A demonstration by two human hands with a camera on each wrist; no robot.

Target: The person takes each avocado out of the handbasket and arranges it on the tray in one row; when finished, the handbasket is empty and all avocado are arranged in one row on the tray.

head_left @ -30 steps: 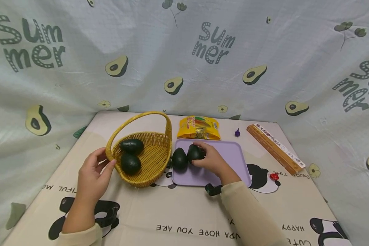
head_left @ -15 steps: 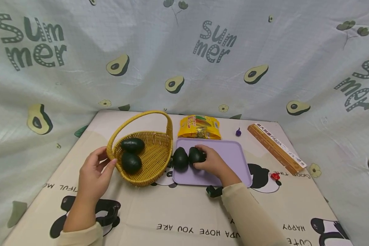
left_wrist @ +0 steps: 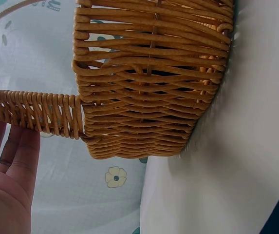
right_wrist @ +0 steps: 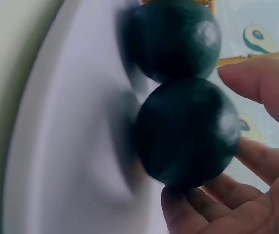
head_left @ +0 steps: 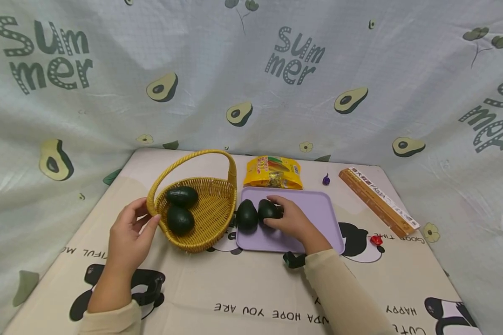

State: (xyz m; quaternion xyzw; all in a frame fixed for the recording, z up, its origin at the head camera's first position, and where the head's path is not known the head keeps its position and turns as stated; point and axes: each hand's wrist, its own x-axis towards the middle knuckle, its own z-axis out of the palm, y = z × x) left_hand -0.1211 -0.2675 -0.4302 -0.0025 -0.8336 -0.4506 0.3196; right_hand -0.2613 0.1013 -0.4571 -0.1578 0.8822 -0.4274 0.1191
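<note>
My left hand (head_left: 130,237) grips the yellow wicker basket (head_left: 211,211) at its left side, where the handle meets the rim. In the left wrist view, the thumb and fingers pinch the woven handle base (left_wrist: 37,113). Two dark green avocados (head_left: 182,197) lie in the left part of the basket. My right hand (head_left: 293,221) has its fingers curled around an avocado (head_left: 267,211) on the purple tray (head_left: 312,214). Another avocado (head_left: 247,216) stands just left of it, and the two appear to touch in the right wrist view.
Behind the tray lies a yellow snack bag (head_left: 273,172). A small purple wrapped piece (head_left: 326,179) and a long brown pasta box (head_left: 379,202) are to the right. Nearer sits a small red piece (head_left: 376,240). A printed cloth (head_left: 234,279) covers the table.
The head view shifts slightly. Both hands keep their places on the basket and the avocado.
</note>
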